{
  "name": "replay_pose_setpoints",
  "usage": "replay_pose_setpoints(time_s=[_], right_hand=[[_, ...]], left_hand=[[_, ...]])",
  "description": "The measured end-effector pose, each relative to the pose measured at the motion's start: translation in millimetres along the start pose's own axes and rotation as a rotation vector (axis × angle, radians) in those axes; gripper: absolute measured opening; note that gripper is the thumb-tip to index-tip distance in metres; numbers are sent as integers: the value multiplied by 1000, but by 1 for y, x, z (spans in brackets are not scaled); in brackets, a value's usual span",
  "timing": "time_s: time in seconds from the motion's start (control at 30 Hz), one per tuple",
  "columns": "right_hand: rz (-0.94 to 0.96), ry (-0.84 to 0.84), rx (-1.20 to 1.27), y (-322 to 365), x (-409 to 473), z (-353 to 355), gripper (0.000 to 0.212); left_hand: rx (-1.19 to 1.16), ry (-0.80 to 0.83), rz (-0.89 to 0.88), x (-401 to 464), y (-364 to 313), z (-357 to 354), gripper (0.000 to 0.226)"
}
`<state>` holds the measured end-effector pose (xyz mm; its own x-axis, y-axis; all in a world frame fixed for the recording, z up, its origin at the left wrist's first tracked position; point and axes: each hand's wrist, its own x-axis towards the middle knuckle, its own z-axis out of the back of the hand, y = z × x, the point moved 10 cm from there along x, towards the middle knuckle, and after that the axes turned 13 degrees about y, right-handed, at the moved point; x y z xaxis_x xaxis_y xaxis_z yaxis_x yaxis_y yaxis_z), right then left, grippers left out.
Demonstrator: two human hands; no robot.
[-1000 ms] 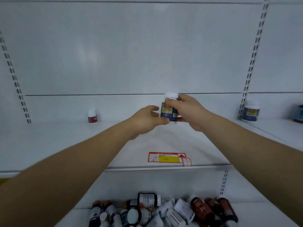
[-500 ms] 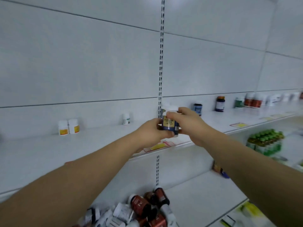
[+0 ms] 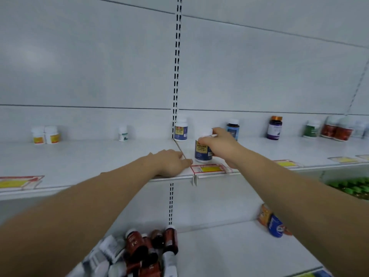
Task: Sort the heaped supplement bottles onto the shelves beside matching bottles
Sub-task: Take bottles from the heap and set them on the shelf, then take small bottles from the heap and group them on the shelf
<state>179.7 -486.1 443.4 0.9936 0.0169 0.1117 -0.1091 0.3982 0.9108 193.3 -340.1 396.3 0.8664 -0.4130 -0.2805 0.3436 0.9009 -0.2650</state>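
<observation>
— Which way is the dark blue, white-capped plastic bottle with the yellow label (image 3: 202, 149) pointing?

— It is standing upright, long axis vertical, cap up, label facing the camera. Its base is sitting on the white metal upper shelf (image 3: 89, 156), just behind the red and yellow price tag (image 3: 207, 168) clipped at the front edge.

— Who is holding it?

— The right hand (image 3: 221, 145) is gripping it from the right side, fingers (image 3: 214, 130) curling over the cap and upper body. The left hand (image 3: 171, 161) is lying palm down on the shelf just left of the bottle, fingers relaxed and together, holding nothing, fingertips close to the bottle's base.

— What is standing around it?

— Behind the bottle and slightly left, against the back panel, a matching blue bottle with a white cap (image 3: 181, 129) is standing upright beside the slotted black-and-white upright (image 3: 176, 66). Behind and right, a light blue-labelled bottle (image 3: 232, 128) is partly hidden by the hand.

— Any open room?

— Bare shelf is showing between the two matching bottles and far to the left. Below the bottle, the heap of brown and white bottles (image 3: 139, 252) is lying on the lower shelf (image 3: 229, 250).
</observation>
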Motion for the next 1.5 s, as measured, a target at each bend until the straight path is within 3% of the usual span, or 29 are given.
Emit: replay_pose_setpoints(time_s=[0.17,0.4,0.73,0.9,1.03,1.13,1.3,1.5], right_hand=[[22,78,-93,-3,49,-10,42],[11,77,-189,-16,109,-1,44],[62,131,-312,-23,158,3,40],[50,161,-380,-29,168,2,49],[52,122,-398,-16,162,8,64],[199,71,-533,25,145,6,70],[375,261,-655,83,100,-71,68],[587,489,-668,154,4,-224,62]], left_hand=[[163,46,66,12,4,-8,72],[189,61,46,12,3,-9,65],[83,102,88,11,6,-6,66],[-20,120,98,10,6,-1,68],[-99,11,149,0,10,17,67],[-138,-88,191,-22,25,31,66],[-153,-200,293,-93,67,39,63],[-174,-252,487,-231,144,12,64]])
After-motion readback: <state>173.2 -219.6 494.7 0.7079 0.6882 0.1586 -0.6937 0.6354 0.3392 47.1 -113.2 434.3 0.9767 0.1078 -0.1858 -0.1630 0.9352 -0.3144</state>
